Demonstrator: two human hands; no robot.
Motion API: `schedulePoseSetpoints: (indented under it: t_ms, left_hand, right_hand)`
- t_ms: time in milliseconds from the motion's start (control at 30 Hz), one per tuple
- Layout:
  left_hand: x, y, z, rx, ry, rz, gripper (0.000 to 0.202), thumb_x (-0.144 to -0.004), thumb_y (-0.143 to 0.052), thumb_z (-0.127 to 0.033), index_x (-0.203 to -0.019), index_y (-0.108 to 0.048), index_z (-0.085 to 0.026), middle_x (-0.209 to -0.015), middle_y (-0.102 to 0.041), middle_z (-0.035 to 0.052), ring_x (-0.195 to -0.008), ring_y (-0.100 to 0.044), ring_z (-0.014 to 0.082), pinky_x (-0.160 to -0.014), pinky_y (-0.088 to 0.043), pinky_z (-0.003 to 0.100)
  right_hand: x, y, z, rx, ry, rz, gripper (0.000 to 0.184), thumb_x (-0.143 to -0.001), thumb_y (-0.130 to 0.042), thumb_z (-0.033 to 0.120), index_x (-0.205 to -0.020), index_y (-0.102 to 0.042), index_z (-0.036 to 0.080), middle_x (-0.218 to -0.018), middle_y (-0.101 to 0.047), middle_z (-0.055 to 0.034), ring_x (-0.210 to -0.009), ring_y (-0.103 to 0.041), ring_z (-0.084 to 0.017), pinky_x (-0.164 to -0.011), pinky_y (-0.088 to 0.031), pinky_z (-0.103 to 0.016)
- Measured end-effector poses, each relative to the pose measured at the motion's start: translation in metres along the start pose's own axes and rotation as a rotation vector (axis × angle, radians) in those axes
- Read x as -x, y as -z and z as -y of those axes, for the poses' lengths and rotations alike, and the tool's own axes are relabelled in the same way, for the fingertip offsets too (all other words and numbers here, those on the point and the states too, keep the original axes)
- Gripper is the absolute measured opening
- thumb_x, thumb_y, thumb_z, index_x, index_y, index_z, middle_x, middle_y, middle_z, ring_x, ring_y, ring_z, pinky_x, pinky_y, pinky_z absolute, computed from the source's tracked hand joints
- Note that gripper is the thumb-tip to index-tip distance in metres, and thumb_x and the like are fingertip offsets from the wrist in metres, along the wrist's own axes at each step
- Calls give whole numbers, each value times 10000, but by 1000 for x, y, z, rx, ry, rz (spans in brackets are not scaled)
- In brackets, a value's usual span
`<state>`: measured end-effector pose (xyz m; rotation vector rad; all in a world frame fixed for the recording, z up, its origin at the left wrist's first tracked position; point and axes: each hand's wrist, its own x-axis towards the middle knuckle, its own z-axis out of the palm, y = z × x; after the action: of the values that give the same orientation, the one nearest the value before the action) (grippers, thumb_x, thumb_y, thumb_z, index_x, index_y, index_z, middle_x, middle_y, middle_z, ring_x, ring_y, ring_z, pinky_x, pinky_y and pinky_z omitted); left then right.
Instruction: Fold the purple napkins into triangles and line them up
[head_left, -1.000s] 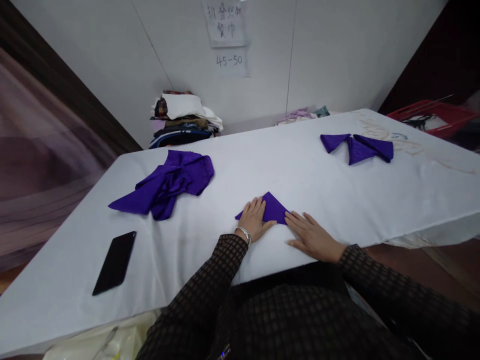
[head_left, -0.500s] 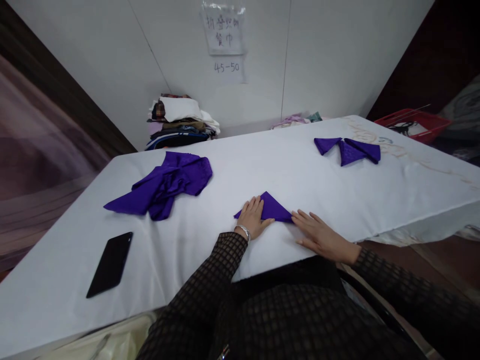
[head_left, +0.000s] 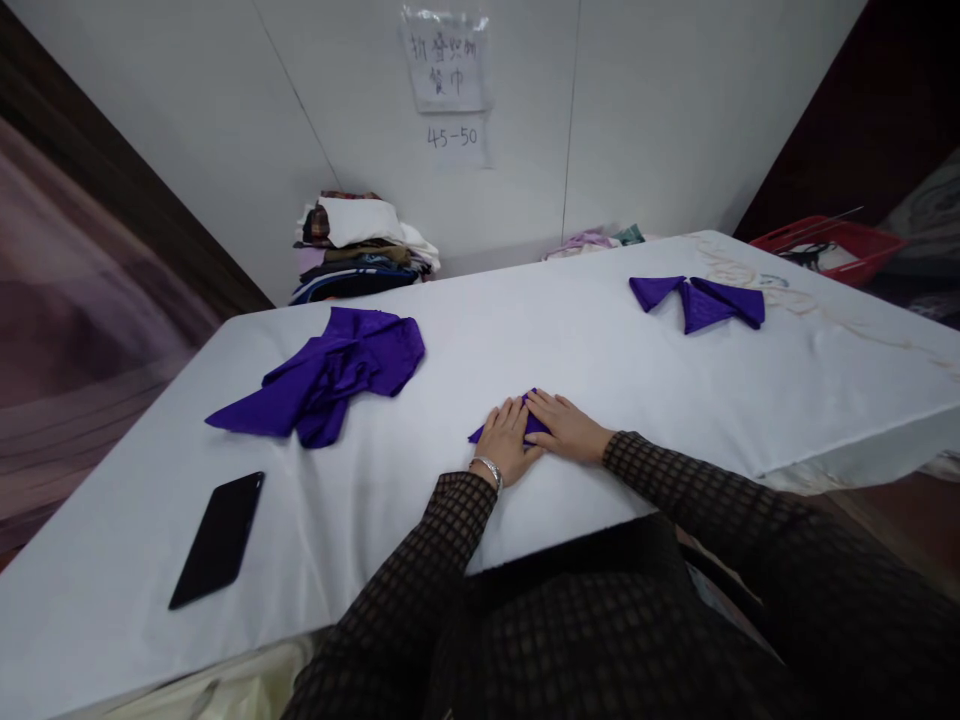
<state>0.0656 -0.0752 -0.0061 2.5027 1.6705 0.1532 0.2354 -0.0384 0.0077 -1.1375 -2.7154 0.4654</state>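
A purple cloth napkin (head_left: 535, 427), folded into a small triangle, lies near the front edge of the table, mostly covered by my hands. My left hand (head_left: 506, 445) rests flat on its left part, fingers stretched forward. Over its right part lies my right hand (head_left: 568, 427), also flat, its fingertips beside those of the left. Only the napkin's left corner, its top and a patch between the hands show. On the far right of the table are folded purple napkins (head_left: 709, 307) in pointed shapes. Crumpled purple cloth (head_left: 330, 370) lies to the left.
A black phone (head_left: 219, 540) lies at the left front of the white-covered table (head_left: 600, 350). Behind the table are a pile of folded clothes (head_left: 364, 245) and a handwritten sign (head_left: 448, 65) on the wall. A red basket (head_left: 862, 255) stands beyond the right end.
My right hand has moved left from the napkin's right corner onto its middle, next to my left hand. The napkin's right corner no longer shows. My left hand has stayed in place.
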Motion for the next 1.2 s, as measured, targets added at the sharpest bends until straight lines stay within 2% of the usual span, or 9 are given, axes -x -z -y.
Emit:
schedulePoseSetpoints:
  t_ms: [133, 333, 433, 600, 733, 833, 933, 1067, 1200]
  left_hand:
    - [0, -1, 0, -4, -3, -8, 762, -857, -316, -598, -1420, -271, -87, -1512, -240, 125, -1403, -157, 251, -1143, -149, 431]
    - [0, -3, 1, 1, -15, -26, 795, -848, -265, -655, -1424, -268, -106, -1511, -240, 131, -1406, -144, 251, -1141, -147, 435]
    - [0, -2, 1, 16, -13, -21, 798, -848, -261, -656, -1424, -268, -103, -1512, -234, 132, -1406, -143, 253, -1142, -144, 433]
    - [1, 0, 0, 18, -6, -25, 776, -848, -288, -644, -1427, -262, -127, -1511, -241, 124, -1405, -148, 257, -1138, -150, 449]
    - [1, 0, 0, 0, -8, -25, 787, -849, -276, -646, -1421, -270, -105, -1511, -239, 130, -1404, -153, 252, -1139, -153, 434]
    - [1, -1, 1, -3, -12, -29, 790, -849, -267, -650, -1421, -272, -104, -1511, -240, 129, -1404, -152, 250, -1139, -153, 433]
    - [1, -1, 0, 0, -11, -31, 795, -851, -256, -653, -1419, -275, -96, -1512, -237, 129, -1405, -149, 250, -1141, -146, 434]
    - [1, -1, 0, 1, -11, -34, 796, -851, -252, -654, -1416, -280, -93, -1512, -234, 132, -1404, -151, 253, -1140, -149, 435]
    - [2, -2, 1, 5, -12, -34, 803, -848, -248, -660, -1420, -268, -98, -1512, -235, 132, -1407, -140, 251, -1140, -147, 431]
  right_hand:
    - [29, 0, -3, 18, 11, -7, 732, -897, -296, 609, -1448, -261, 128, -1495, -246, -158, -1385, -185, -283, -1093, -202, -503]
    - [74, 8, -4, -9, 27, 25, 679, -903, -355, 564, -1439, -291, 152, -1489, -267, -145, -1373, -228, -277, -1093, -210, -511]
    - [80, 16, -6, -101, 28, 31, 593, -915, -391, 501, -1419, -340, 194, -1450, -365, -116, -1349, -290, -275, -1076, -251, -517]
    - [51, 23, -15, -240, -89, -145, 404, -894, -475, 316, -1288, -522, 241, -1215, -615, -77, -1093, -566, -247, -925, -440, -428]
    - [10, 23, -20, -262, -241, -124, 420, -834, -562, 265, -1242, -560, 163, -1040, -675, -99, -854, -627, -213, -788, -486, -351]
    - [-13, 24, -20, -355, -331, -98, 502, -792, -627, 249, -1267, -531, 116, -988, -674, -103, -823, -616, -200, -776, -481, -334]
    - [-24, 25, -18, -597, -425, -89, 600, -765, -659, 204, -1317, -467, 68, -947, -672, -99, -804, -611, -181, -770, -487, -320]
    - [-24, 25, -16, -953, -505, -83, 688, -767, -653, 166, -1384, -364, 74, -897, -673, -69, -710, -605, -141, -708, -509, -292]
    - [-15, 26, -13, -1076, -510, -13, 783, -744, -671, 158, -1424, -286, 94, -867, -687, -63, -691, -616, -150, -680, -529, -306]
